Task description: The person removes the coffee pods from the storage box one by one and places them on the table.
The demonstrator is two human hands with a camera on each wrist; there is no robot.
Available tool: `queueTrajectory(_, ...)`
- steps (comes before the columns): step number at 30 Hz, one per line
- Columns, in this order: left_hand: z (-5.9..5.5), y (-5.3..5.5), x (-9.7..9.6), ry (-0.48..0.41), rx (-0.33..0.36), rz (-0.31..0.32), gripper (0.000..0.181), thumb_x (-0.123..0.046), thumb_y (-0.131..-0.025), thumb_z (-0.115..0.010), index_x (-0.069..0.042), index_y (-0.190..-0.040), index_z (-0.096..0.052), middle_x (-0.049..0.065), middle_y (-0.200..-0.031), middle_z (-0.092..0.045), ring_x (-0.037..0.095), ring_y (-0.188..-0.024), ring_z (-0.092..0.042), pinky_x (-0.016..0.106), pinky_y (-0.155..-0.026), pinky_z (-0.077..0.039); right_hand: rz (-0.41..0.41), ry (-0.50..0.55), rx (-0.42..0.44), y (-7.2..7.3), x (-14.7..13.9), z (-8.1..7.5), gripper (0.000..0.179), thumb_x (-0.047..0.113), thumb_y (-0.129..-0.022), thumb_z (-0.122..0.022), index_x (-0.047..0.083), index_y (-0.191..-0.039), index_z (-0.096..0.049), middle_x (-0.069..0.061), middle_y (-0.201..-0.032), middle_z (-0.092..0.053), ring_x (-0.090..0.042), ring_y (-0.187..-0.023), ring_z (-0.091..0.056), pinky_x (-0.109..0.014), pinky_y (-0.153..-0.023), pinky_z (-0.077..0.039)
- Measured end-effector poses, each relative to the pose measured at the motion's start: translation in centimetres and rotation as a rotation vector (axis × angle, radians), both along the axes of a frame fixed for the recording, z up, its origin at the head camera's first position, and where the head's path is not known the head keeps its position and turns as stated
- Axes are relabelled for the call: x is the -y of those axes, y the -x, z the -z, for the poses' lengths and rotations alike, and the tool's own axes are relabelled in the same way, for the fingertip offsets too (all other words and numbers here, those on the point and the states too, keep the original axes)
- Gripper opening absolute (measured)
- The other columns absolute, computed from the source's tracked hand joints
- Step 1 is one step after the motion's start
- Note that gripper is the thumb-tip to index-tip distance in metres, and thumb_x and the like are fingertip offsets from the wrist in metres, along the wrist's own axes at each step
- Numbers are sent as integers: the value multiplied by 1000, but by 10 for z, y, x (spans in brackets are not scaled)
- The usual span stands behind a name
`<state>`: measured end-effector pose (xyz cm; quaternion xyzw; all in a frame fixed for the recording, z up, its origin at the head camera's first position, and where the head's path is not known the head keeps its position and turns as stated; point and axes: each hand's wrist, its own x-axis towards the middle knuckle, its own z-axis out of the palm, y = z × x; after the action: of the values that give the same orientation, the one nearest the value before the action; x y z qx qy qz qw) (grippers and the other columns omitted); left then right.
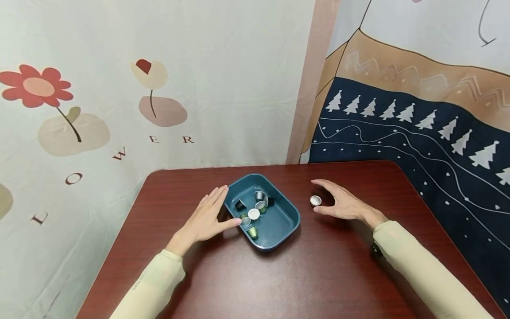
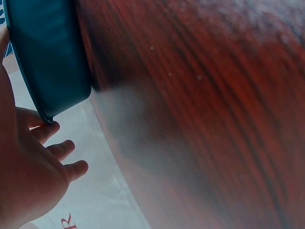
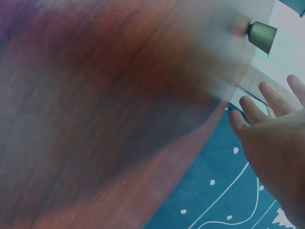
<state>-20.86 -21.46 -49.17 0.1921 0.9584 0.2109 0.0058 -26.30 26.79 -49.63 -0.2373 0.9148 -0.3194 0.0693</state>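
Note:
A blue rectangular tray (image 1: 279,226) stands on the table with several coffee capsules in it, among them a green capsule (image 1: 253,232) and a white-topped one (image 1: 253,214). My left hand (image 1: 205,219) rests on the tray's left rim, fingers straight along its far left side and thumb over the near left edge. Right of the tray, a single coffee capsule (image 1: 315,201) stands on the table, its pale lid up; the right wrist view shows its tapered side (image 3: 262,37). Around it, apart from it, my right hand (image 1: 344,204) spreads thumb and fingers, holding nothing.
The dark red wooden table (image 1: 255,283) has a glossy top and ends at the back against a pale printed curtain (image 1: 239,88). On the right hangs a navy cloth with white trees (image 1: 382,128).

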Motion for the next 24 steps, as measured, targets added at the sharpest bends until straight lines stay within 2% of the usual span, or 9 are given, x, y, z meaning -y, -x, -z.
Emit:
queueTrajectory(4,-1,-1,0,2,0,2,118,-77,-99,-70,-8,-181,-23,15,-189,-25,46,-176,-23,70,-142,-21,-3,-11,1,-2,0,-3,91,53,-99,-83,25,-175,-41,-10,-182,-42,-38,-169,-38,-73,-137,-30)
queueTrajectory(13,-2,-2,0,0,1,3,118,-77,-99,-71,-8,-181,-22,15,-189,-26,45,-176,-25,70,-142,-21,-36,-21,-33,-5,7,-17,94,55,-100,-81,23,-177,-38,-9,-185,-37,-38,-172,-32,-74,-138,-27)
queueTrajectory(24,0,-1,1,-2,0,3,118,-77,-98,-71,-7,-181,-23,16,-189,-26,43,-176,-26,70,-142,-21,-66,-45,-42,-11,21,-43,94,59,-100,-79,35,-178,-33,-3,-187,-32,-36,-174,-29,-77,-137,-27)
